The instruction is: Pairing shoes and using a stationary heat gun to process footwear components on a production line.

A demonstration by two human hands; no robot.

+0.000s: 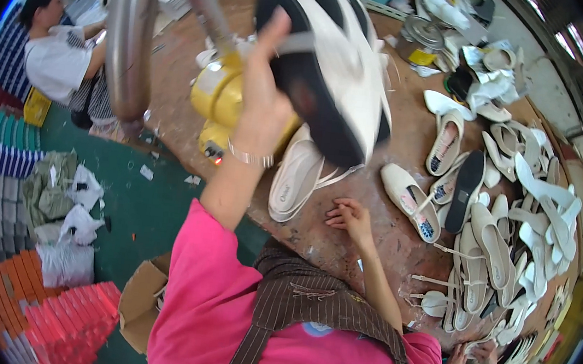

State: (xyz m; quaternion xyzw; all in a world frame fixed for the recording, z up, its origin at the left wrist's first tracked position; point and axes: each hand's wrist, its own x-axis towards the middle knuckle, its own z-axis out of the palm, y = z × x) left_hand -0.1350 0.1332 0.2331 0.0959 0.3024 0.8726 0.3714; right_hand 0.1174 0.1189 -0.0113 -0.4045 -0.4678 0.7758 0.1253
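Note:
My left hand (265, 97) is raised over the table, its thumb along the near side of several cream shoes with black soles (350, 60). They are blurred, and I cannot tell exactly how many there are; the fingers behind them are hidden. Lower down, my right hand (350, 220) rests on the brown worktable (307, 237), holding nothing, its fingers loosely apart. Between the two hands lies a cream slingback flat (293, 182) with its opening upward. To the right of my right hand is a cream strapped shoe (410, 201) with a patterned insole.
A yellow machine (215, 92) and a thick metal pipe (132, 44) stand left of my raised arm. Piled cream shoes and white pieces (535, 229) cover the table's right side. A metal can (420, 39) stands behind. One person (63, 58) sits left; another's hands (475, 358) work lower right.

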